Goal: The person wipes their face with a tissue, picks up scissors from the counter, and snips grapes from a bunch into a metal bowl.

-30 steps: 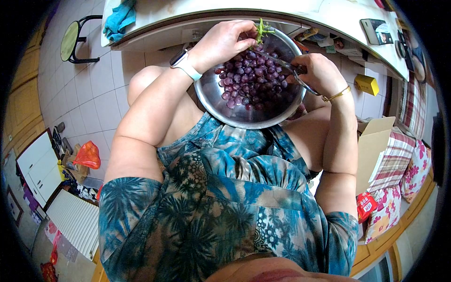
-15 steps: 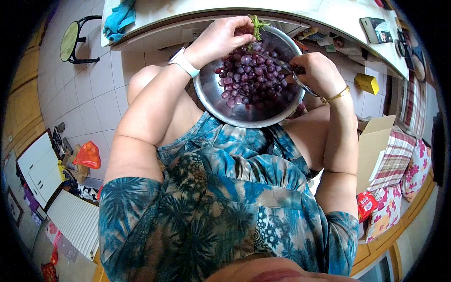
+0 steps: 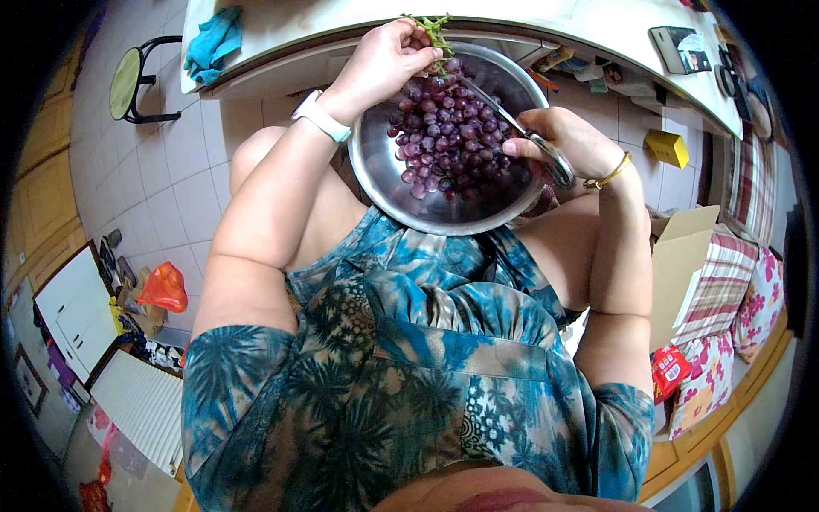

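Note:
A metal bowl rests between my legs, with many loose-looking purple grapes in it. At the bowl's far rim, my left hand pinches a green grape stem; a few grapes hang close under the fingers. My right hand is closed round the handles of metal scissors over the right side of the bowl. Their blades point up and left toward the grapes near the stem. Whether the blade tips touch a stalk cannot be made out.
A white table runs across the far side, bearing a teal cloth and a phone-like item. A stool stands far left. On the right are a yellow box and an open cardboard box.
My left hand has moved left and away from me with the stem, out toward the bowl's far rim. My right hand has turned, and the scissors now show more clearly over the bowl.

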`<state>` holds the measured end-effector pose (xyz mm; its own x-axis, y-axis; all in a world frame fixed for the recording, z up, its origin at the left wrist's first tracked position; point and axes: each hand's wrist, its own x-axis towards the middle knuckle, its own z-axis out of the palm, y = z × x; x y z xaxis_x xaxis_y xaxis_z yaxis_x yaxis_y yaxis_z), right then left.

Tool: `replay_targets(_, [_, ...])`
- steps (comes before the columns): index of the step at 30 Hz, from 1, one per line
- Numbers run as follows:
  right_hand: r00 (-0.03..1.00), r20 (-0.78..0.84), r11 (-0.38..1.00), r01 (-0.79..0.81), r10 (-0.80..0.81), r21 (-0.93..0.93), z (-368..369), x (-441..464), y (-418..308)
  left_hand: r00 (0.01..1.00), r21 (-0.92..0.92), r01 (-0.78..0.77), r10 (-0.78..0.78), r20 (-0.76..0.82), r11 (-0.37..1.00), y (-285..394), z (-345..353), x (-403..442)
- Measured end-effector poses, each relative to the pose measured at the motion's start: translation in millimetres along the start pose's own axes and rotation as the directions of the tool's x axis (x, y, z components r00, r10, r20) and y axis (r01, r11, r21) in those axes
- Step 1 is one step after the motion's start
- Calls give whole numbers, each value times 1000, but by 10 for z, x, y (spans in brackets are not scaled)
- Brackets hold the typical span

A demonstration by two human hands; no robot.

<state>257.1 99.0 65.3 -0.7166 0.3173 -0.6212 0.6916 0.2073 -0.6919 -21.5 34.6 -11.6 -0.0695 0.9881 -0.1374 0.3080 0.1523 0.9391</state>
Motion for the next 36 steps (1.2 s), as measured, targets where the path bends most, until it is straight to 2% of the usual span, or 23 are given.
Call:
replay_targets(3, [998, 19, 995, -64, 62, 73, 9, -37, -109, 1000, -10, 1, -1, -8, 1000, 36, -3, -19])
replay_targets(7, [995, 33, 994, -93, 91, 57, -5, -8, -133, 1000, -88, 7, -5, 17, 996, 28, -9, -15])
replay_targets(13, [997, 38, 996, -64, 61, 65, 14, 31, -88, 999, -111, 25, -22, 30, 994, 84, -8, -36])
replay_targets(15, [999, 13, 998, -52, 51, 47, 26, 29, -100, 1000, -118, -2, 0, -21, 993, 77, 13, -39])
replay_targets(18, [997, 30, 997, -66, 64, 51, 8, 20, -130, 1000, -146, -17, 15, -11, 989, 71, 11, -31])
replay_targets(31, [1000, -8, 999, -21, 21, 46, 46, 86, -27, 1000, -114, -31, 30, -7, 993, 54, 29, -26])
replay_targets(34, [999, -36, 1000, -16, 16, -10, 47, 92, -59, 1000, -106, -8, 8, 7, 994, 167, -2, -38])
replay_targets(36, [997, -44, 997, -70, 68, -26, 25, 58, -139, 994, -97, 108, -109, 0, 989, 293, -57, -56])
